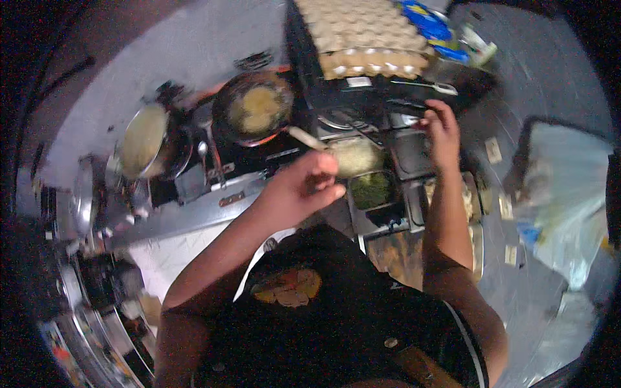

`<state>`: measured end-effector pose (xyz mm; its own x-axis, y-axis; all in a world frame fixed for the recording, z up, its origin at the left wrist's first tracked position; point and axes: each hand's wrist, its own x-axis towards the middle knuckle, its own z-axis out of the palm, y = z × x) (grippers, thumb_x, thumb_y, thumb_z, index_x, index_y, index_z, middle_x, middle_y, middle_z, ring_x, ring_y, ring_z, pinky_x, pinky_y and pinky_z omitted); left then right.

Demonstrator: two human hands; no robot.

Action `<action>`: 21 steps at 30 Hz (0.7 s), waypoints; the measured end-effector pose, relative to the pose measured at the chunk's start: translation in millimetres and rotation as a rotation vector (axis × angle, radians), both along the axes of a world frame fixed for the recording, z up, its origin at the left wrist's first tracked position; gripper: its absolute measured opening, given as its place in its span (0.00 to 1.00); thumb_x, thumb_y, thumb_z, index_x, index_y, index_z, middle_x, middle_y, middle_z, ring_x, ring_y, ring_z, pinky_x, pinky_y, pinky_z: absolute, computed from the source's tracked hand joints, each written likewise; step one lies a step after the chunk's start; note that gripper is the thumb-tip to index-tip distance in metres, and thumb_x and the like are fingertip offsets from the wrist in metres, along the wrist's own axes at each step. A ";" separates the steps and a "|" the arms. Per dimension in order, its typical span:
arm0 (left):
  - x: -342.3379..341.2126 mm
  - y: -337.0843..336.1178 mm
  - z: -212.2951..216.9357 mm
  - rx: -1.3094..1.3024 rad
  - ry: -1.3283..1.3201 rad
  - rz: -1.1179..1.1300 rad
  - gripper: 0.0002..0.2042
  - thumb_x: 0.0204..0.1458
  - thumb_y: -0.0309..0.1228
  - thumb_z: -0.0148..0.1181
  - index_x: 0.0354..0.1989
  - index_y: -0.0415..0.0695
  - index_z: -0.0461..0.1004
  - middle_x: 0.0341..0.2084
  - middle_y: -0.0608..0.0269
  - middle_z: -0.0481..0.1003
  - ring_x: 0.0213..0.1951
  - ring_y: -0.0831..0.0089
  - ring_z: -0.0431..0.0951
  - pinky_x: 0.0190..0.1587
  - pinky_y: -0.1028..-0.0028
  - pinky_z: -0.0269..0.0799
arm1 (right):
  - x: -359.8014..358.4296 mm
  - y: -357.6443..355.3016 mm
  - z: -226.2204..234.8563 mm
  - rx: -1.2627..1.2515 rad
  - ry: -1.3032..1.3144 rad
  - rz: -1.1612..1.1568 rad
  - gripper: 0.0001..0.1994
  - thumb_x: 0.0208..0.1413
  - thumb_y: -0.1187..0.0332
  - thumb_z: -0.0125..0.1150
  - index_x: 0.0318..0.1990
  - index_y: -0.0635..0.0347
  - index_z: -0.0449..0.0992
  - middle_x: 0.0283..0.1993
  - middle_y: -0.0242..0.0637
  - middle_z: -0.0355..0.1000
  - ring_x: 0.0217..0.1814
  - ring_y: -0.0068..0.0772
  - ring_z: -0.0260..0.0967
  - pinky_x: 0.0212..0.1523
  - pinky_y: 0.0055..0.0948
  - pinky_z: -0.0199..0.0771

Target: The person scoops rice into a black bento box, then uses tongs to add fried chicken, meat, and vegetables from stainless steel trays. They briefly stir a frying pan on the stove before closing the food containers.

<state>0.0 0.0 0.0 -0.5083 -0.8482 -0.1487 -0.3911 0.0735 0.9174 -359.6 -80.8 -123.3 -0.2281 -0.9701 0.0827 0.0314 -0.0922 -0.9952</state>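
My left hand (304, 184) hovers just in front of a frying pan's pale handle (304, 138). Its fingers are loosely bent, the thumb stands apart, and I see nothing between them. The black pan (223, 107) sits on the stove with yellowish food (255, 110) in it. Farther right, my right hand (443, 132) is over the metal containers, by an inset metal bin (411, 152). Its fingers are curved and apart with nothing visible in them. A dark slim utensil (407, 103) lies close to its fingertips; contact is too blurred to tell.
Left of the pan stands a pot (143, 142) of pale liquid. Containers hold pale shreds (359, 157) and chopped greens (372, 189). Stacked egg trays (369, 32) stand at the back. A wooden board (398, 252) lies near me; a clear plastic bag (556, 187) is at right.
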 end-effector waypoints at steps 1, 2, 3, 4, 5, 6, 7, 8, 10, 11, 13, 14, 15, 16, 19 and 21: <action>13.1 19.0 -3.9 0.035 -0.040 0.002 0.24 0.60 0.29 0.73 0.63 0.47 0.71 0.51 0.61 0.79 0.51 0.71 0.81 0.56 0.67 0.78 | -15.4 -15.5 -4.4 0.023 0.056 -0.017 0.15 0.71 0.71 0.55 0.63 0.60 0.74 0.60 0.42 0.74 0.53 0.32 0.80 0.52 0.34 0.83; 24.3 35.3 -8.8 0.067 -0.076 0.001 0.23 0.60 0.29 0.73 0.62 0.46 0.71 0.50 0.61 0.79 0.49 0.71 0.82 0.54 0.67 0.80 | -38.7 -27.1 -17.4 0.035 0.034 -0.036 0.17 0.71 0.70 0.56 0.64 0.60 0.73 0.60 0.42 0.74 0.50 0.32 0.80 0.52 0.35 0.83; 1.2 2.5 -69.4 0.143 0.116 -0.011 0.22 0.61 0.32 0.72 0.61 0.45 0.72 0.47 0.60 0.80 0.48 0.71 0.82 0.52 0.67 0.81 | -127.9 -71.9 38.4 -0.141 0.324 -0.088 0.18 0.71 0.68 0.59 0.66 0.59 0.72 0.60 0.42 0.73 0.49 0.32 0.80 0.52 0.35 0.82; 18.2 9.5 -108.9 0.214 0.025 0.057 0.22 0.62 0.35 0.72 0.61 0.45 0.72 0.46 0.60 0.80 0.48 0.70 0.82 0.52 0.67 0.80 | -146.3 -87.0 44.9 -0.153 0.389 -0.111 0.19 0.72 0.66 0.60 0.66 0.60 0.71 0.61 0.42 0.73 0.51 0.34 0.80 0.53 0.35 0.82; 24.7 18.2 -158.0 0.294 -0.035 0.103 0.23 0.62 0.39 0.71 0.61 0.45 0.72 0.46 0.59 0.81 0.48 0.70 0.82 0.52 0.67 0.80 | -171.0 -93.9 67.0 -0.168 0.484 -0.147 0.21 0.72 0.64 0.61 0.67 0.60 0.70 0.61 0.42 0.73 0.53 0.35 0.79 0.54 0.35 0.81; 76.3 35.4 -178.1 0.225 -0.215 0.179 0.25 0.61 0.43 0.71 0.60 0.43 0.72 0.45 0.55 0.81 0.45 0.65 0.83 0.50 0.65 0.81 | -164.3 -106.7 41.6 -0.169 0.469 -0.162 0.21 0.72 0.62 0.61 0.67 0.60 0.70 0.62 0.42 0.73 0.56 0.36 0.78 0.55 0.35 0.80; 120.6 71.4 -196.7 0.190 -0.366 0.251 0.27 0.60 0.47 0.72 0.60 0.41 0.72 0.43 0.50 0.82 0.42 0.59 0.84 0.48 0.62 0.81 | -163.2 -115.1 26.7 -0.148 0.489 -0.164 0.22 0.72 0.60 0.61 0.68 0.59 0.70 0.62 0.42 0.72 0.59 0.36 0.77 0.56 0.35 0.80; 157.8 113.5 -226.6 0.249 -0.451 0.374 0.27 0.59 0.49 0.72 0.59 0.44 0.73 0.42 0.52 0.81 0.43 0.63 0.83 0.48 0.63 0.81 | -165.2 -123.4 23.6 -0.151 0.539 -0.110 0.23 0.72 0.60 0.62 0.69 0.59 0.70 0.63 0.41 0.72 0.61 0.37 0.75 0.57 0.35 0.79; 223.4 200.1 -265.2 0.369 -0.597 0.503 0.25 0.60 0.50 0.70 0.57 0.45 0.75 0.40 0.50 0.81 0.43 0.62 0.83 0.48 0.61 0.81 | -166.1 -128.4 17.2 -0.158 0.525 -0.032 0.24 0.72 0.59 0.62 0.70 0.58 0.69 0.64 0.40 0.71 0.63 0.37 0.74 0.58 0.35 0.79; 247.2 246.8 -277.2 0.483 -0.626 0.616 0.22 0.61 0.49 0.68 0.55 0.46 0.77 0.40 0.49 0.82 0.42 0.60 0.84 0.47 0.59 0.81 | -162.5 -130.6 11.9 -0.159 0.458 0.005 0.25 0.72 0.59 0.62 0.71 0.57 0.68 0.65 0.40 0.71 0.63 0.37 0.74 0.58 0.36 0.79; 293.0 339.3 -286.3 0.755 -0.661 0.935 0.18 0.61 0.48 0.66 0.51 0.50 0.80 0.38 0.50 0.82 0.41 0.57 0.84 0.46 0.56 0.81 | -164.8 -130.0 -9.5 -0.129 0.425 0.028 0.25 0.72 0.60 0.61 0.72 0.57 0.68 0.65 0.39 0.71 0.63 0.39 0.74 0.58 0.37 0.80; 307.3 376.9 -286.3 0.886 -0.641 1.056 0.18 0.62 0.48 0.65 0.51 0.50 0.80 0.38 0.51 0.82 0.41 0.58 0.84 0.45 0.57 0.81 | -169.5 -133.2 -21.6 -0.115 0.474 0.021 0.25 0.72 0.60 0.61 0.72 0.57 0.68 0.66 0.39 0.71 0.64 0.39 0.74 0.58 0.38 0.81; 314.1 408.0 -288.6 0.971 -0.570 1.067 0.17 0.62 0.48 0.65 0.52 0.50 0.79 0.38 0.53 0.82 0.41 0.60 0.84 0.45 0.57 0.80 | -180.4 -138.5 -26.6 -0.196 0.632 0.020 0.25 0.72 0.61 0.61 0.72 0.57 0.68 0.66 0.40 0.71 0.63 0.40 0.75 0.57 0.38 0.81; 315.8 432.4 -293.0 1.039 -0.470 1.070 0.17 0.62 0.47 0.64 0.52 0.51 0.79 0.38 0.55 0.82 0.40 0.61 0.83 0.44 0.57 0.80 | -188.8 -145.7 -30.3 -0.284 0.788 0.009 0.24 0.72 0.61 0.60 0.72 0.57 0.69 0.66 0.40 0.71 0.63 0.41 0.75 0.57 0.39 0.81; 336.8 449.7 -305.9 1.083 -0.151 0.992 0.17 0.63 0.46 0.63 0.54 0.52 0.79 0.37 0.59 0.82 0.39 0.65 0.82 0.42 0.59 0.80 | -224.4 -125.7 -14.5 -0.402 0.771 -0.220 0.23 0.72 0.62 0.60 0.70 0.57 0.71 0.61 0.42 0.74 0.57 0.42 0.79 0.54 0.39 0.83; 358.9 479.8 -277.8 1.045 -0.023 1.020 0.16 0.63 0.46 0.61 0.55 0.53 0.79 0.37 0.63 0.81 0.38 0.67 0.81 0.41 0.60 0.79 | -188.8 -105.7 -47.1 -0.183 0.410 -0.494 0.20 0.71 0.62 0.60 0.66 0.58 0.73 0.53 0.43 0.78 0.50 0.44 0.81 0.49 0.39 0.83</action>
<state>358.9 479.8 -277.8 0.2464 -0.3340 -0.9098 0.1205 -0.9209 0.3707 -548.4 -186.5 -170.4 -0.5570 -0.7218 0.4108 -0.4355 -0.1674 -0.8845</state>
